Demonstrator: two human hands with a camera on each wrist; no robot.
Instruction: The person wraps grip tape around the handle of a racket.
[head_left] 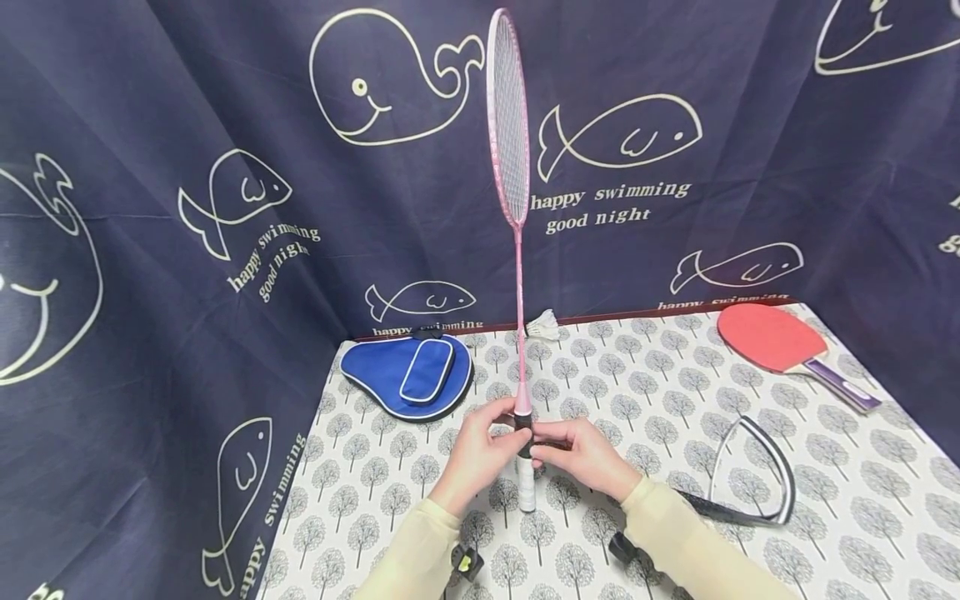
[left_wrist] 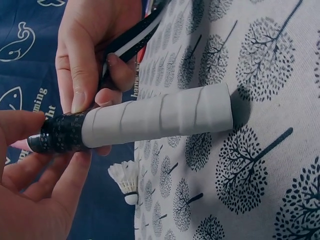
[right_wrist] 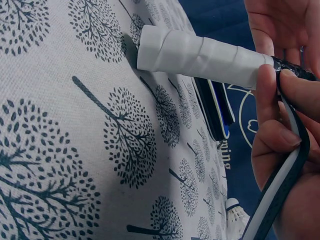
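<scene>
While the left hand (head_left: 480, 454) grips the upright badminton racket (head_left: 508, 125) at frame centre, the right hand (head_left: 588, 457) pinches the black grip tape (head_left: 780, 483) against its handle (left_wrist: 160, 120).

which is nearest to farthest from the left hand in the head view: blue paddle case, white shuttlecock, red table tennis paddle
From the left hand:
1. Blue zipped paddle case, just up and left of it on the cloth.
2. White feathered shuttlecock, at the back edge, behind the racket shaft.
3. Red table tennis paddle, far back right.

Racket (head_left: 517, 275) upright mid-table; cover (head_left: 407, 377) left, paddle (head_left: 787, 346) right.
</scene>
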